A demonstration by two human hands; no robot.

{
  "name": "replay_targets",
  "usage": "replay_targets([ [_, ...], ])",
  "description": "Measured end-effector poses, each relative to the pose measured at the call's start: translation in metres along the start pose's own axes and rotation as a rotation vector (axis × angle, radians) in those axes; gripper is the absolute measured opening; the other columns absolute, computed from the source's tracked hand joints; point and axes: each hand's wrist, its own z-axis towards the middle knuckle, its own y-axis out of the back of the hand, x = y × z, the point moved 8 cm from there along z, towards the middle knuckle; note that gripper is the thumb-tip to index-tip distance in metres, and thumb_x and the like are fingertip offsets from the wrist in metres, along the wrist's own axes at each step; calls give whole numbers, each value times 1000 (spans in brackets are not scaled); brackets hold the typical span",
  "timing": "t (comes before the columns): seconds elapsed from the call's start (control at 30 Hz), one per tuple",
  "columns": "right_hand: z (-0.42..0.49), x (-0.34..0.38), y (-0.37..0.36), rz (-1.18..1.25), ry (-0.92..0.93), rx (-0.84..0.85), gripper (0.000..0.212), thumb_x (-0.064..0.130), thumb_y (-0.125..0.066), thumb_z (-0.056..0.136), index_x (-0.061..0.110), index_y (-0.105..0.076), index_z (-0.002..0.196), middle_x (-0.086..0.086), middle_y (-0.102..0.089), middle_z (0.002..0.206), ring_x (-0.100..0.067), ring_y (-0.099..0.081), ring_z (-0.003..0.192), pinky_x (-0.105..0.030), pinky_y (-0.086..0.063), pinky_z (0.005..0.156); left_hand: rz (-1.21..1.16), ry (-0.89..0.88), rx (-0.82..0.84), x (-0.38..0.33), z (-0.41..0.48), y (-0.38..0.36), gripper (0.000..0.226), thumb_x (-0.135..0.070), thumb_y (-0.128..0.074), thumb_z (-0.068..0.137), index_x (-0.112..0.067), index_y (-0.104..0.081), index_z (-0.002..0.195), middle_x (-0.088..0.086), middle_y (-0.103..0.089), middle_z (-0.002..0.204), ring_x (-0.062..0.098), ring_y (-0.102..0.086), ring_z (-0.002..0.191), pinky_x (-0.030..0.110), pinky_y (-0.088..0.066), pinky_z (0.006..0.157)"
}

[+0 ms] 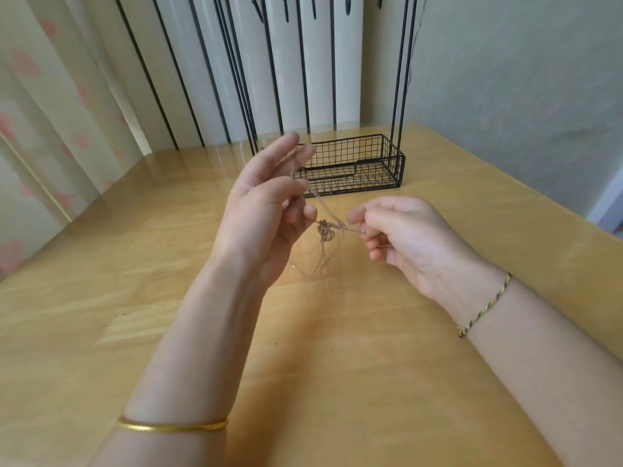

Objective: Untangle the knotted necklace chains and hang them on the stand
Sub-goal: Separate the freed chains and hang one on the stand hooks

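The left hand pinches one side of the knotted chains between thumb and a bent finger, its other fingers spread upward with a strand running up to them. The right hand, fingers curled, pinches a strand on the other side. The tangle hangs between them in front of the stand (black wire, basket base), loose ends trailing toward the table; the raised fingers cover the basket's left corner, and a curtain hangs left of the stand.

Glossy varnished wood table; matt black wire stand at twelve o'clock; thin chains, seemingly metal; polished gold bangle at seven.
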Motion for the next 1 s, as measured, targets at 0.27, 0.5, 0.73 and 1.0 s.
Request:
replay_targets([
  [0.27,-2,-4,-3,-154,-55,36,29,-4,-45,72,11,-64,56,-1,-45,54,-14,-39,54,-25,-35,49,308,-274,-73,-21,-7,-1,53,13,-51,84,-23,-55,124,-7,-57,127,8,-65,78,18,-43,45],
  [0.5,-4,-4,-3,-325,-103,90,19,-5,-48,68,1,-66,70,-4,-38,57,-17,-32,56,-26,-30,50,434,-475,-337,-41,-9,24,69,24,-38,73,-29,-54,114,-18,-49,124,7,-57,110,29,-56,81],
  [0.73,4,2,17,-327,-27,-121,26,1,-41,62,16,-47,42,-3,-39,51,-21,-35,54,-34,-32,61,809,-627,-361,-46,-14,20,66,10,-43,67,-22,-54,124,-15,-55,125,9,-41,128,10,-28,104],
  [1.0,8,5,22,-11,33,-129,27,-2,-37,70,14,-45,50,-3,-43,55,-18,-39,51,-25,-38,50,949,-704,-342,-48,-20,9,66,12,-39,66,-18,-56,122,-16,-53,114,14,-44,121,10,-30,100],
])
